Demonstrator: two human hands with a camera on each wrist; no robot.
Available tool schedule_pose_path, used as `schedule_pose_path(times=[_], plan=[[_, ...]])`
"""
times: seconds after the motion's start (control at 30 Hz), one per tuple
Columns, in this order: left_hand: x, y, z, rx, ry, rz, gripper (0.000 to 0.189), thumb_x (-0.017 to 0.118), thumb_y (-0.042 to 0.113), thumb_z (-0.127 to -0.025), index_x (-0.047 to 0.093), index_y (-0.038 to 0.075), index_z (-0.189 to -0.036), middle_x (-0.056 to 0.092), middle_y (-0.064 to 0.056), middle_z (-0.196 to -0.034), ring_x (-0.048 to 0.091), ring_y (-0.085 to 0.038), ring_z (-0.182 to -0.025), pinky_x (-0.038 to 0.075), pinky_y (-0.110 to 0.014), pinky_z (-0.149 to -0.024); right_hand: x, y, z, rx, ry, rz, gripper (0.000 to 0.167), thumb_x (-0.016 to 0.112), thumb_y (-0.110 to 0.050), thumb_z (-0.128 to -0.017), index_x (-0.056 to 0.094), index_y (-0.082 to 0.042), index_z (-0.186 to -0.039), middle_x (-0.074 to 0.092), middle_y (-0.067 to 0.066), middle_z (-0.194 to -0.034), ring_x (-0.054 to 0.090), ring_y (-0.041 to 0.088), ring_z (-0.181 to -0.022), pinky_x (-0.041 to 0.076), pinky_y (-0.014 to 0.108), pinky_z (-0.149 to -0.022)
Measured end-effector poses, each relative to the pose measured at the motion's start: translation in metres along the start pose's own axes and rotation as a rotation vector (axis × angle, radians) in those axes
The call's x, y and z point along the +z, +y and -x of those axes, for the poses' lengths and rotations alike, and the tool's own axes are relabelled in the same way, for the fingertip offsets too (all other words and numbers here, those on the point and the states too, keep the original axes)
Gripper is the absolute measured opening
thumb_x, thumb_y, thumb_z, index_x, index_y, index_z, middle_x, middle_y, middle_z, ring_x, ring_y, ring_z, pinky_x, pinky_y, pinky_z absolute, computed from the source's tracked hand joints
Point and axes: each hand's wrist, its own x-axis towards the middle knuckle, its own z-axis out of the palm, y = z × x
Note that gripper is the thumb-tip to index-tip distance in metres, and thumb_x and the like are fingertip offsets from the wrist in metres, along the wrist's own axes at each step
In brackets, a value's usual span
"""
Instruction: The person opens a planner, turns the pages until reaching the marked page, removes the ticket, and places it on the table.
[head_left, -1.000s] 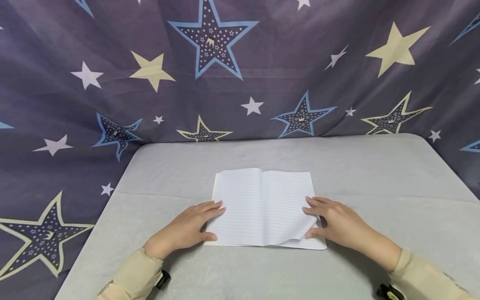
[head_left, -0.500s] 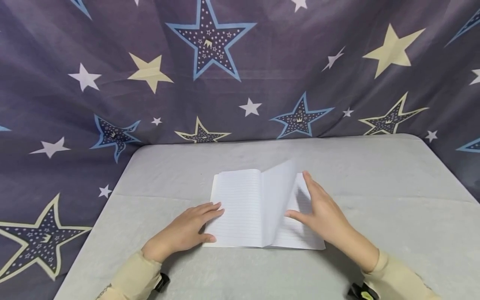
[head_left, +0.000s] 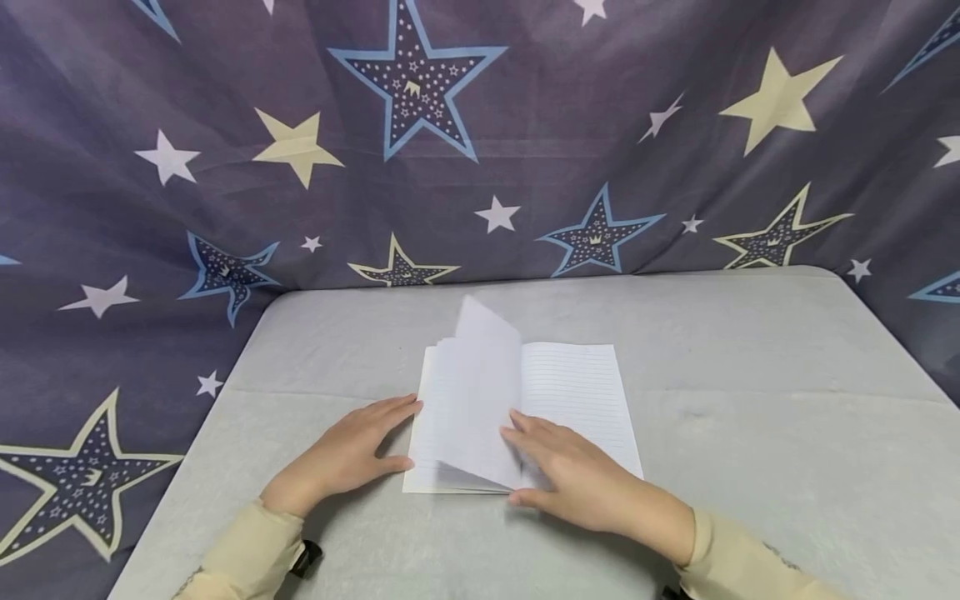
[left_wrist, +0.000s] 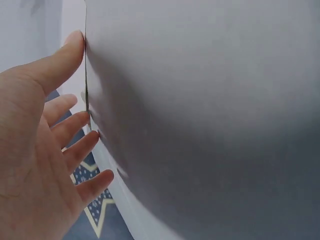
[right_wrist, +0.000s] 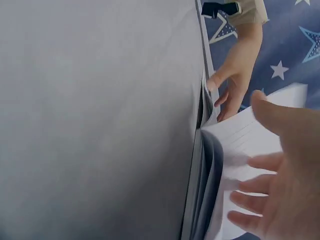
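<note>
An open notebook with lined white pages [head_left: 577, 375] lies on the grey table in the head view. One loose page [head_left: 483, 375] is raised and leans over the left half, its top corner sticking up past the far edge. My right hand [head_left: 577, 475] is over the centre fold and near part of the right page, fingers extended toward the turning page. In the right wrist view its fingers [right_wrist: 255, 187] are spread beside the paper. At the notebook's left edge is my left hand [head_left: 345, 450], thumb and fingertips right at the border; the left wrist view shows its fingers [left_wrist: 80, 150] relaxed.
Grey cloth covers the table [head_left: 750, 433] all around the notebook. A dark curtain [head_left: 525, 100] printed with stars hangs behind the table and along its left side. Dark bands show at the sleeves.
The right hand lifted a page from the right side and swept left to the fold; the page now leans over the left half. The left hand has drawn back slightly to the notebook's edge.
</note>
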Motion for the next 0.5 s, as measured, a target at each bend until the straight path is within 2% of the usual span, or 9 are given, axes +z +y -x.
schedule_pose_path(times=[0.2, 0.37, 0.5], plan=[[-0.005, -0.007, 0.003, -0.030, 0.063, 0.031, 0.062, 0.071, 0.024, -0.093, 0.047, 0.007, -0.148, 0.050, -0.015, -0.146, 0.047, -0.038, -0.133, 0.036, -0.056, -0.109, 0.001, -0.005, 0.003, -0.064, -0.150, 0.077, 0.062, 0.064, -0.048, -0.093, 0.055, -0.010, -0.142, 0.037, 0.014, -0.156, 0.036, 0.031, -0.142, 0.035, 0.050, -0.112], [-0.005, -0.003, 0.002, -0.022, 0.080, 0.044, 0.056, 0.069, 0.021, -0.094, 0.050, 0.008, -0.145, 0.053, -0.012, -0.144, 0.049, -0.035, -0.131, 0.039, -0.053, -0.108, 0.004, -0.003, 0.004, -0.104, -0.182, 0.133, 0.055, 0.063, -0.045, -0.095, 0.059, -0.011, -0.138, 0.041, 0.008, -0.154, 0.033, 0.031, -0.144, 0.036, 0.052, -0.111], [0.001, 0.007, -0.002, 0.031, 0.047, 0.053, 0.060, 0.072, 0.025, -0.092, 0.050, 0.009, -0.145, 0.048, -0.011, -0.149, 0.045, -0.035, -0.135, 0.037, -0.054, -0.109, 0.003, -0.005, 0.004, -0.129, -0.185, 0.148, 0.048, 0.063, -0.042, -0.096, 0.062, -0.015, -0.135, 0.045, 0.004, -0.152, 0.036, 0.030, -0.143, 0.037, 0.051, -0.111]])
